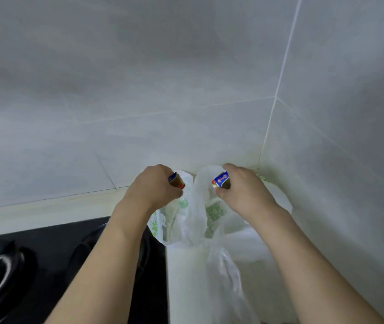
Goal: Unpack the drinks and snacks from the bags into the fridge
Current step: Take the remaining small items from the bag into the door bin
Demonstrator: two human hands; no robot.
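Cartons: two small blue-and-brown drink cartons, one per hand, both held just above the open mouth of the white plastic bag [200, 220] — the left carton [177, 180] above its left lip, the right carton [221, 180] above its middle.
Left hand [153, 183]: fingers curled round the left carton, only its end showing.
Right hand [242, 188]: wrapped round the right carton, thumb under its near corner.
Bag: stands on the white table [186, 277] in the tiled wall corner, handles slack, green-printed packets visible inside.
Beside the bag: a black stove [46, 265] to its left.
Fridge: not in view.
Step in hand: probably lifting both cartons clear of the bag.
Doing it well: raise them straight up past the loose handles — so the plastic does not snag — keep each upright, then turn toward the fridge.
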